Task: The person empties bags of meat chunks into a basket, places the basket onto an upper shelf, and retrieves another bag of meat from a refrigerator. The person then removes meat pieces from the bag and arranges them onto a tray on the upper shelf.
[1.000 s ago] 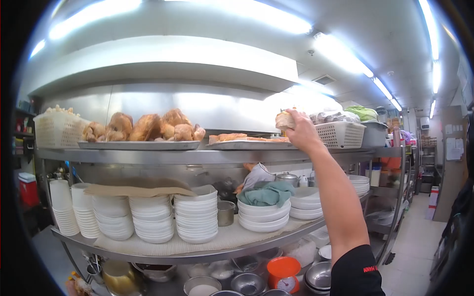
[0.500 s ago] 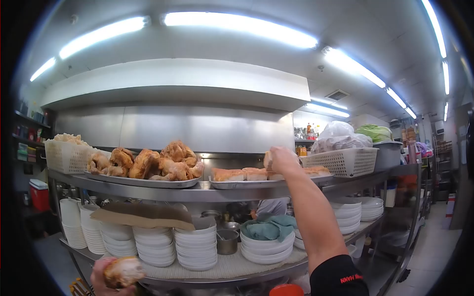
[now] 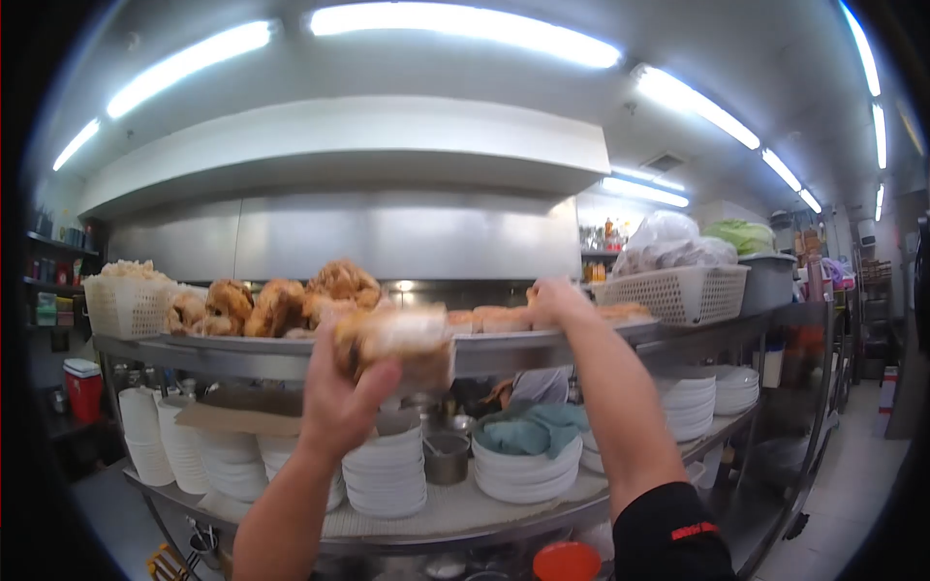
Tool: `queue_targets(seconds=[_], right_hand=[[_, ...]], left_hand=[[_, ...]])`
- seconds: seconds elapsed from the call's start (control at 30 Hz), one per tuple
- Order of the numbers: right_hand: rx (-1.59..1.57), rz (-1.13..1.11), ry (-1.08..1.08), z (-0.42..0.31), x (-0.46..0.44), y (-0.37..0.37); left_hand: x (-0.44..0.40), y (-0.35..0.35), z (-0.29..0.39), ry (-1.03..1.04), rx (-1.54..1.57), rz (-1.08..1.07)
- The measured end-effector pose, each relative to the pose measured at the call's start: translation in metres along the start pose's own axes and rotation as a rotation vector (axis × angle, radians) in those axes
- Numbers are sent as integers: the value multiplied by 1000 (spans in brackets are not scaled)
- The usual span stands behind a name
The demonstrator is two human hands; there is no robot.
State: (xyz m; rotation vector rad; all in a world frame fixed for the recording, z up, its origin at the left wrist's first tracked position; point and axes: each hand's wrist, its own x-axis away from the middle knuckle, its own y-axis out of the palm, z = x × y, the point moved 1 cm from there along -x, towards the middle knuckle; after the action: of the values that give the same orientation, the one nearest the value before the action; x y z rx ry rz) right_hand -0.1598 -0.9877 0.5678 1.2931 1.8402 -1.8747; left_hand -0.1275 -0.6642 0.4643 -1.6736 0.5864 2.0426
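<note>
My left hand (image 3: pixel 351 392) is raised in front of the upper shelf, its fingers closed round a piece of cooked meat (image 3: pixel 397 339) with a browned side and a pale side, blurred by motion. Over the right tray (image 3: pixel 635 325), my right hand (image 3: pixel 560 304) has its fingers closed at a row of browned-top, pale-sided meat slabs (image 3: pixel 480 319); they seem to grip one slab, largely hidden by the hand. Left of it, a metal tray (image 3: pixel 242 342) carries several golden-brown cooked chickens (image 3: pixel 276 307).
White perforated baskets stand at the shelf's left (image 3: pixel 126 308) and right (image 3: pixel 678 294) ends. Below are stacks of white bowls (image 3: pixel 385 479), brown cardboard (image 3: pixel 242 412), a green cloth (image 3: pixel 528 426) and a metal pot (image 3: pixel 447 460). Another person's sleeve (image 3: pixel 540 385) shows behind.
My left hand has risen from the lower left to shelf height, bringing the piece of meat with it. My right hand stays at the right tray, slightly higher in view.
</note>
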Motion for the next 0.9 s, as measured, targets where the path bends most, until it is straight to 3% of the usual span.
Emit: queue_targets(seconds=[0.07, 0.13, 0.2, 0.3, 0.33, 0.4, 0.43, 0.47, 0.53, 0.57, 0.67, 0.73, 0.8, 0.9], right_hand=[[-7, 104, 130, -1, -9, -1], [80, 175, 59, -11, 16, -27], [460, -300, -321, -2, 5, -32], [223, -270, 101, 0, 0, -1], [227, -187, 147, -1, -2, 7], [417, -202, 44, -11, -3, -1], [418, -62, -2, -24, 11, -10], [272, -28, -68, -38, 22, -19], [-264, 28, -527, -54, 34, -19], [-361, -273, -532, -60, 35, -23], [-264, -421, -588, -84, 9, -1], [-280, -450, -762, -94, -18, 25], [-256, -410, -830, -95, -32, 37], [-271, -437, -855, -96, -30, 33]], left_hand=[[-19, 9, -27, -77, -55, 22], [-37, 20, -46, 5, -162, 108], [-46, 27, -55, -60, -59, 121], [-49, 26, -70, -120, -174, 62], [-53, 24, -77, -127, -220, 27], [-50, 24, -79, -92, -190, 47], [-51, 23, -78, -110, -135, 48], [-51, 22, -78, -128, -77, 51], [-49, 21, -84, -151, -29, 131], [-47, 21, -83, -180, -5, 147], [-48, 16, -85, -185, 8, 74], [-48, 10, -93, -143, -20, 62], [-50, 10, -102, -66, -60, 116], [-48, 13, -82, -99, 44, -5]])
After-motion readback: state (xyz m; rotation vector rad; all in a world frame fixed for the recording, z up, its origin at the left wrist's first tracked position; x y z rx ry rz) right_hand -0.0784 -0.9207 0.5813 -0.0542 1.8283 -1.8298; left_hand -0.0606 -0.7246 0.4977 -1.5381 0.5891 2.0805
